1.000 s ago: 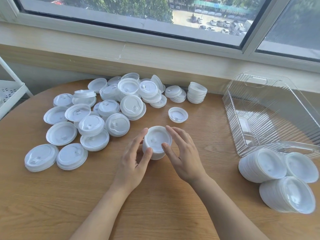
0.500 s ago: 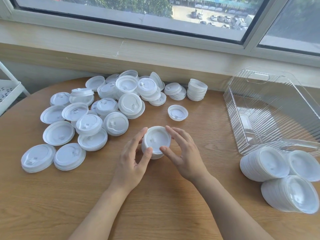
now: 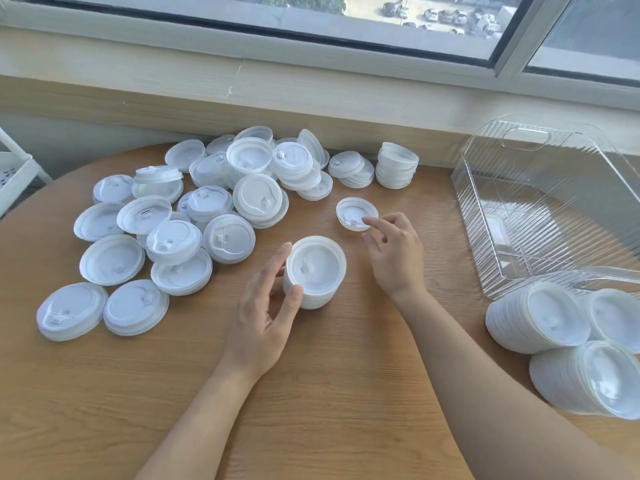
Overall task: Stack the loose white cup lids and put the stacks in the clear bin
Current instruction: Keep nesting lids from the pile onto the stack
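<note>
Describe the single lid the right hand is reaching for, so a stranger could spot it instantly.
Start at the clear bin on the right of the round wooden table, then look left toward the big heap of white lids. Between them lies the single lid, rim up, just beyond the stack the left hand holds. Unlike its neighbours, it lies alone, with the right hand fingertips at its edge.

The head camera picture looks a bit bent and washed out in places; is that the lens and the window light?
Head view: wide-angle lens bows the window frame and table edge; soft daylight casts only faint shadows; the clear bin shows glare streaks on its ribbed walls; lid stacks at the right edge look smeared.
</note>
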Available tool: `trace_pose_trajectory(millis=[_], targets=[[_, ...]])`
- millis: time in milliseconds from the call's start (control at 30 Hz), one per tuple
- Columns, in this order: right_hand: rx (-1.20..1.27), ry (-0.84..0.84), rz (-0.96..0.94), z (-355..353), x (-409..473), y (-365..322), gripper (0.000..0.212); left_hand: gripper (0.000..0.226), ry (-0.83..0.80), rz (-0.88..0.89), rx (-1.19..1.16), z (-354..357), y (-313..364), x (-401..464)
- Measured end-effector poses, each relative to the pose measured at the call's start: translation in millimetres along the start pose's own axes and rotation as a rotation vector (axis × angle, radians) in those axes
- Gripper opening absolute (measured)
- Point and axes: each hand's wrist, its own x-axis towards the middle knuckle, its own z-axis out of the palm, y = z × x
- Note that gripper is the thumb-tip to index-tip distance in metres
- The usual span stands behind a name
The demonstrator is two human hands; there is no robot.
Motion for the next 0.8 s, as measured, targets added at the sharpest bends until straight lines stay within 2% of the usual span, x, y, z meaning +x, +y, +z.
trace_pose_trajectory(millis=[133,367,800], targets=[[-0.035,-0.012,0.016,8,8,2,0.024,0.057,-0.007,0.0,0.012,0,-2,0],[-0.048,0.001,0.017,9,9,0,0.006,0.056,-0.007,0.005,0.007,0,-2,0],[0.028,0.068,-0.112,-29,-15,-24,0.004,0.055,-0.012,-0.011,-0.015,-1,2,-1]])
